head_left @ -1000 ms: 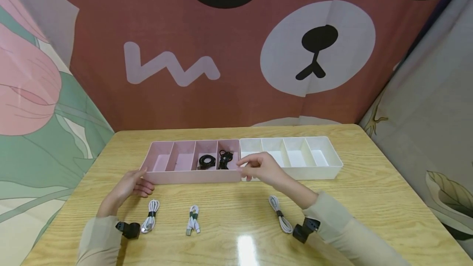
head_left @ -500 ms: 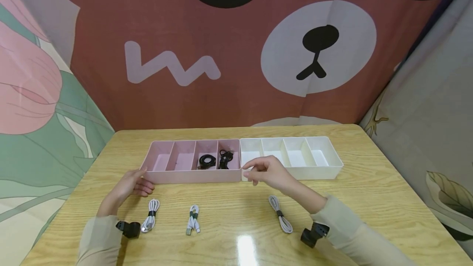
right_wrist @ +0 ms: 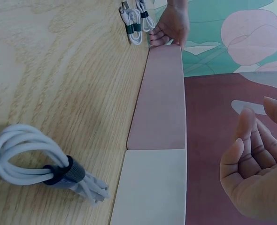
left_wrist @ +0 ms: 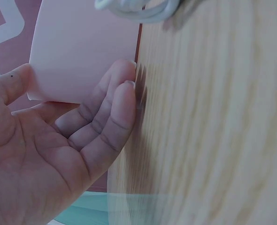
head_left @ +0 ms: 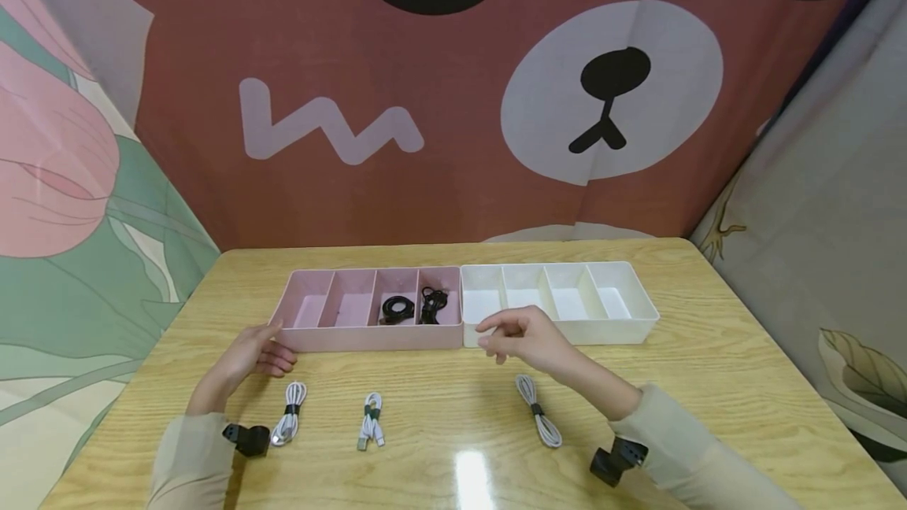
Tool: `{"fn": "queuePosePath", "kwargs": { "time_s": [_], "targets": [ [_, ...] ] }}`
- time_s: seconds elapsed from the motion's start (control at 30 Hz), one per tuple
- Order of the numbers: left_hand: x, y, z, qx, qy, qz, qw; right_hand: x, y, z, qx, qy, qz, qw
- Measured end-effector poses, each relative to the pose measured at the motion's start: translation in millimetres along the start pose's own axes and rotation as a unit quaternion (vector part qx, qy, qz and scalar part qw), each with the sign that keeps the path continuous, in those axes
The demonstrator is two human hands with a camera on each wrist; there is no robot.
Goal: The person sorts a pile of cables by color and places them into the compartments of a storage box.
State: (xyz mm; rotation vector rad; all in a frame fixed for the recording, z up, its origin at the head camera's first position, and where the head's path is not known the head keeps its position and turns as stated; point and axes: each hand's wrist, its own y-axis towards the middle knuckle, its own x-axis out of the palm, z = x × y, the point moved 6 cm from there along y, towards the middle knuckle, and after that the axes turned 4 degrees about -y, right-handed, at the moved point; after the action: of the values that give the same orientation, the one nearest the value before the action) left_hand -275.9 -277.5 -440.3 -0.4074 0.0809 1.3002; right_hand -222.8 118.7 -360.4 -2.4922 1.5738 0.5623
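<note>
My left hand (head_left: 249,352) rests at the front left corner of the pink divided box (head_left: 368,339). In the left wrist view its thumb touches the rim and the other fingers bend loosely by the wall. Two black coiled cables, one round (head_left: 397,308) and one bundled (head_left: 433,304), lie in the box's two right compartments. My right hand (head_left: 527,337) hovers before the white divided box (head_left: 602,332), fingers loosely bent and holding nothing. Nearest below it on the table is a white cable (head_left: 538,412) tied with a black strap.
Two more tied white cables lie in front of the pink box, one at the left (head_left: 289,414) and one nearer the middle (head_left: 371,422). Both boxes stand end to end on the wooden table (head_left: 439,384). A patterned cloth (head_left: 453,203) hangs behind it.
My right hand has drawn back from the pink box's right end, moving right and towards me. My left hand, the boxes and the cables stay in place.
</note>
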Motion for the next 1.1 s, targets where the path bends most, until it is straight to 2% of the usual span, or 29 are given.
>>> {"fn": "queuePosePath", "kwargs": {
  "time_s": [0.9,1.1],
  "targets": [
    [-0.6,0.8,-2.2,-0.004,-0.006,-0.002,1.0000,-9,-22,23,0.026,0.006,-0.002,1.000],
    [-0.6,0.3,-1.7,-0.001,-0.004,0.000,1.0000,-10,-26,29,0.015,0.005,-0.005,1.000]
  ]
}}
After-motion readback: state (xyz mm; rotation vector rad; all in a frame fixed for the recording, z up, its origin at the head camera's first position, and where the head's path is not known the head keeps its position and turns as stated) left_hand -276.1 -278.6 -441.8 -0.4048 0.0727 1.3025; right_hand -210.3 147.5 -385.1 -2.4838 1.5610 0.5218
